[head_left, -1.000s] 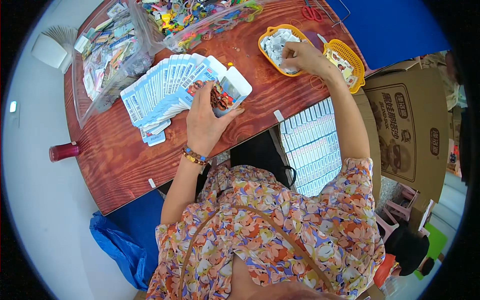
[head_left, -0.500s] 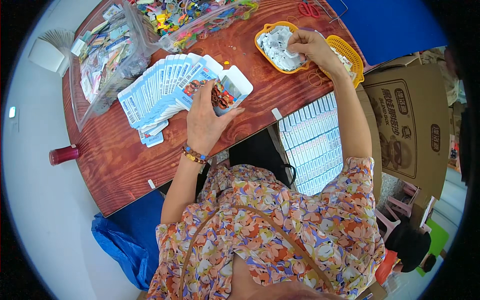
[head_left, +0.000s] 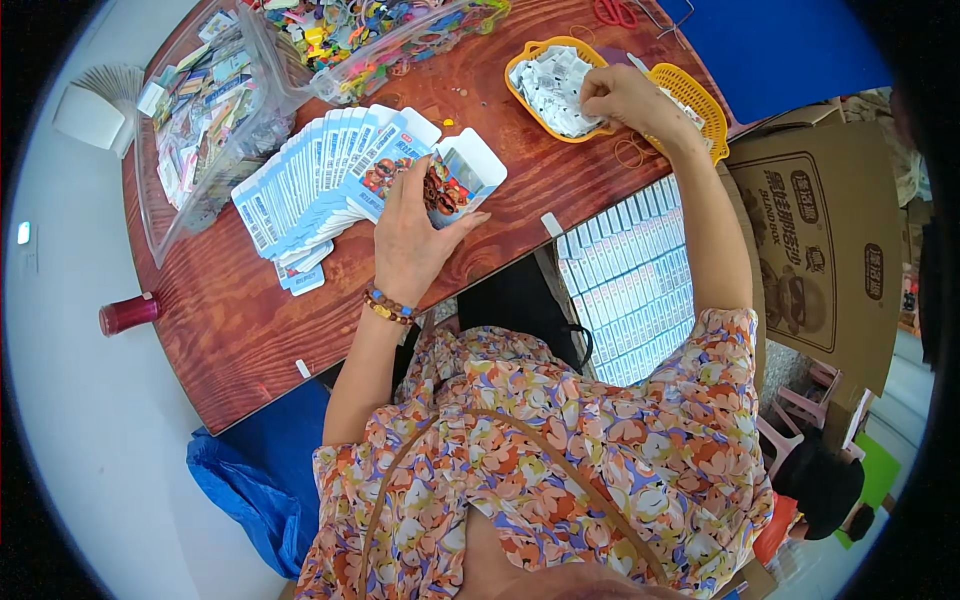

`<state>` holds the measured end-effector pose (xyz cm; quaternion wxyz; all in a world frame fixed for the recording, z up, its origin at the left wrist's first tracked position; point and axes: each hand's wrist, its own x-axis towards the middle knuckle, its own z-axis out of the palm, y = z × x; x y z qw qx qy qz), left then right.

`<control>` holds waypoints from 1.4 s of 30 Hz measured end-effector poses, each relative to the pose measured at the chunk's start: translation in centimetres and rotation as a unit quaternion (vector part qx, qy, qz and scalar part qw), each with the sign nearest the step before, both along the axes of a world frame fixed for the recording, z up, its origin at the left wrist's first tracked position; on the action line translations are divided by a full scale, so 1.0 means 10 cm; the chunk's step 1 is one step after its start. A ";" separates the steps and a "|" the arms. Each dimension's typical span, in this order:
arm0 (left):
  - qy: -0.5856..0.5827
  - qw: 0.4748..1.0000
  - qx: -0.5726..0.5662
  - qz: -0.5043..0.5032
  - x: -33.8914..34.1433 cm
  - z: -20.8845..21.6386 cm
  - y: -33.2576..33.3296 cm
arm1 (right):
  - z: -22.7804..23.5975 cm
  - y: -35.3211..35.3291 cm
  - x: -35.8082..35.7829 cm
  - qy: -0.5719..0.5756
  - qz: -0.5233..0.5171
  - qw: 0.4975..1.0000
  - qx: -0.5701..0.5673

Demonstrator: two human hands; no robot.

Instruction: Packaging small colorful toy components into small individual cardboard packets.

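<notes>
My left hand [head_left: 408, 235] grips a small blue-and-white carton [head_left: 452, 186] with a printed front; its top flaps stand open. Beside it on the left lies a fan of flat blue-and-white cartons [head_left: 300, 180]. At the right edge of a yellow basket [head_left: 516, 82], my right hand [head_left: 628, 103] has its fingers pinched together. White sachets with dark print [head_left: 552, 88] fill that basket. Whatever may be between the right fingertips is too small to make out. Partly behind my right hand and wrist is a second yellow basket [head_left: 715, 120] with small pale pieces in it.
At the far left stand clear bins, one with flat packets [head_left: 205, 115], another with colourful small pieces [head_left: 345, 40]. Red scissors [head_left: 614, 12] lie at the back. A box of packed cartons [head_left: 630, 285] sits beside my lap, and a brown cardboard box [head_left: 815, 240] stands right.
My right hand has shifted slightly rightward, from over the sachets toward the basket's right edge. My left hand keeps its hold on the carton.
</notes>
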<state>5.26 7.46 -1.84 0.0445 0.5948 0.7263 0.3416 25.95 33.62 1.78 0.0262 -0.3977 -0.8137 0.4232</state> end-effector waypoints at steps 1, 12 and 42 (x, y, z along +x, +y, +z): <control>0.001 1.000 -0.001 0.002 -0.01 0.00 -0.01 | 0.00 -0.02 -0.01 0.001 0.002 1.000 -0.001; -0.009 1.000 -0.003 0.009 0.00 -0.02 -0.03 | 0.13 -0.10 -0.05 -0.122 0.059 0.983 0.126; -0.031 0.999 -0.027 -0.005 0.00 -0.01 0.02 | -0.05 0.18 0.08 0.192 -0.034 0.979 -0.052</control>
